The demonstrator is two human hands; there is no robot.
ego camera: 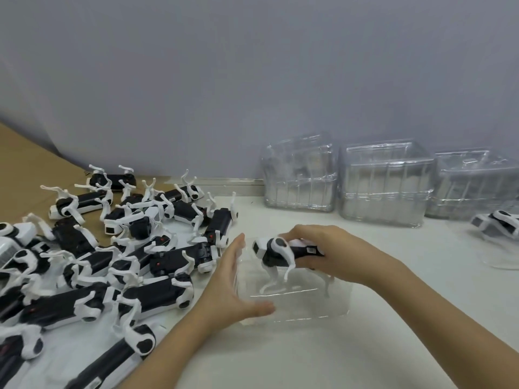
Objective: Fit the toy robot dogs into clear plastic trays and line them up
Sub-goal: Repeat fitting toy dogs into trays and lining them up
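Note:
A black-and-white toy robot dog (276, 252) stands with its legs down in a clear plastic tray (311, 307) at the middle of the white table. My right hand (325, 252) grips the dog's body from above. My left hand (234, 287) lies flat with straight fingers against the tray's left wall. A heap of several loose robot dogs (118, 248) covers the table's left side, many with legs up. Another dog sitting in a tray (498, 224) rests at the far right.
Three stacks of clear trays (384, 189) stand along the grey wall at the back right. Brown cardboard (25, 169) lies at the far left under part of the heap. Bare white table (309, 360) stretches in front of the tray.

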